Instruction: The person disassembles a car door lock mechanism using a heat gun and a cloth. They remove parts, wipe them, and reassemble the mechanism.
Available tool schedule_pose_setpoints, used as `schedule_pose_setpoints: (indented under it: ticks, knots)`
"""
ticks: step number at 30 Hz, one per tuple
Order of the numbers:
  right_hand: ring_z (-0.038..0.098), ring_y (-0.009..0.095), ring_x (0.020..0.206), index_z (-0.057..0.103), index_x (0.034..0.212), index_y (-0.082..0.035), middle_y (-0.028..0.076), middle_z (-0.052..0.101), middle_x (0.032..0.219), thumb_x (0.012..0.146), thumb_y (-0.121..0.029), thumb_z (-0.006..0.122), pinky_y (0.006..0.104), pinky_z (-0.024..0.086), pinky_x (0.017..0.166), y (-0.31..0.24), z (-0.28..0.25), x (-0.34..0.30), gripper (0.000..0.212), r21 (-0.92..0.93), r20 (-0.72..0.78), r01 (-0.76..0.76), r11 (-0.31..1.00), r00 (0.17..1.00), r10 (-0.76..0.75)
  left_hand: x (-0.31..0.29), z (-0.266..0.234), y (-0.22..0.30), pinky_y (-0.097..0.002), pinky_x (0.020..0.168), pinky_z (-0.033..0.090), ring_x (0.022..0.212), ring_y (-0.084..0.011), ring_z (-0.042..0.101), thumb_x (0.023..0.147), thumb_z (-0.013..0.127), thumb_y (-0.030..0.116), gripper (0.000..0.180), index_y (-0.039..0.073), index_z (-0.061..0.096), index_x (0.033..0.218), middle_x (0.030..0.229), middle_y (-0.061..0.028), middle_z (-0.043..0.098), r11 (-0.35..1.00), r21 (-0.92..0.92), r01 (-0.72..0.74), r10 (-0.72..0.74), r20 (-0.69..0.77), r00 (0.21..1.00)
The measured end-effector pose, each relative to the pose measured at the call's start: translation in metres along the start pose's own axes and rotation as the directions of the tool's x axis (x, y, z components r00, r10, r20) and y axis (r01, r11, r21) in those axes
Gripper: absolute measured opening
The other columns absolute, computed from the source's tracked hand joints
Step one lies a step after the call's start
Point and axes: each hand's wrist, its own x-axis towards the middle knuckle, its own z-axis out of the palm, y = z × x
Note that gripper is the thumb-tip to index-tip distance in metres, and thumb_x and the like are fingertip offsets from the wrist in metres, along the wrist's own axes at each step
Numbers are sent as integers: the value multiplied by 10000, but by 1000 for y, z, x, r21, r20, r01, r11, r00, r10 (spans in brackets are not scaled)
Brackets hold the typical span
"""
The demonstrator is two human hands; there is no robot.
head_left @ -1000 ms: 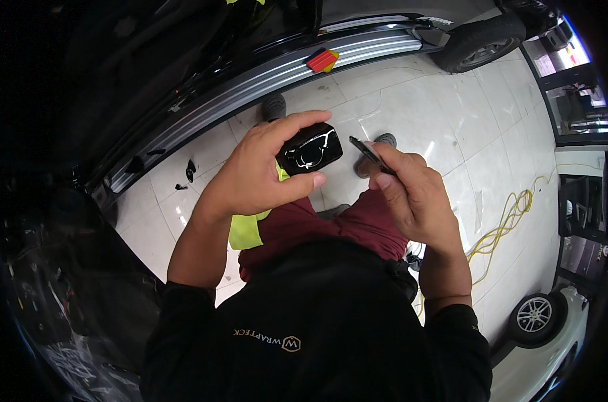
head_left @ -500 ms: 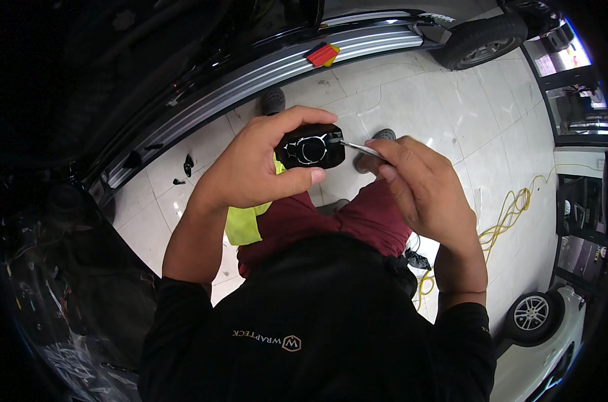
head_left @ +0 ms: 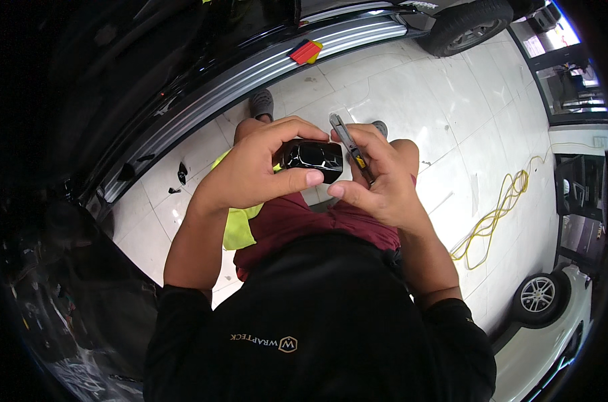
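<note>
Between thumb and fingers, my left hand [head_left: 247, 167] is closed on a small glossy black part [head_left: 314, 158] with rounded edges; reflections show on its face. My right hand [head_left: 391, 184] holds a slim snap-off utility knife [head_left: 345, 136], which lies along the fingers with its grey metal end pointing up and away. The right thumb is spread toward the part's near edge, and the right fingertips are close to its far right corner. Whether they touch it I cannot tell. A yellow-green cloth [head_left: 239, 230] hangs by my left wrist, over my thigh.
A black car's ribbed silver side step [head_left: 357, 37] runs along the far side, with a red and yellow squeegee [head_left: 307, 52] on it. Small black scraps [head_left: 182, 173] lie on the tiled floor at left. A coiled yellow cord [head_left: 495, 214] and a white car [head_left: 552, 335] are at right.
My right hand has moved left, up to the black part, and the knife has turned from pointing at the part to pointing away. The part has tilted in my left hand.
</note>
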Motion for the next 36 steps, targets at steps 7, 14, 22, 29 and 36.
schedule_pose_setpoints:
  ticks: [7, 14, 22, 29, 36]
  knots:
    - [489, 83, 691, 535, 1168, -7, 33, 565, 858, 778, -177, 778, 224, 405, 612, 31, 32, -15, 490, 319, -264, -196, 927, 921, 286, 13, 25, -10, -280, 811, 467, 947, -159, 606, 771, 760, 156, 452, -10, 566, 1145, 998, -113, 646, 992, -121, -35, -11, -364, 931]
    - [379, 4, 507, 478, 1150, -32, -88, 417, 595, 809, -112, 757, 179, 293, 464, 19, 63, -7, 448, 646, -464, -109, 755, 730, 502, -7, 82, -31, -300, 951, 408, 1086, -216, 558, 951, 578, 271, 410, -49, 529, 1202, 1144, -139, 585, 947, -311, -80, -136, -614, 777]
    - [559, 185, 1034, 472, 1177, 16, 144, 487, 1226, 868, -121, 675, 253, 464, 816, 14, 69, -1, 395, 96, -368, 38, 995, 930, 0, 15, 58, -22, -410, 989, 424, 1101, -268, 562, 1000, 398, 413, 536, -48, 469, 1263, 1178, -168, 576, 426, -836, -346, -269, -482, 834]
    - [520, 121, 624, 532, 1196, 37, 77, 598, 841, 960, -77, 483, 244, 443, 583, -5, 20, -4, 267, -66, -222, 84, 994, 970, -97, 9, 29, -15, -350, 719, 446, 758, -230, 572, 959, 366, 563, 638, -33, 544, 1107, 772, -110, 604, 370, -904, -216, -219, -311, 925]
    - [561, 248, 569, 580, 1138, -37, 81, 540, 686, 802, 31, 615, 347, 448, 517, -28, -21, 18, 344, -548, 24, 211, 810, 971, -236, 9, 35, 11, -295, 583, 427, 612, -190, 541, 954, 397, 567, 625, -26, 573, 1045, 761, -115, 614, 318, -938, -136, -370, -254, 894]
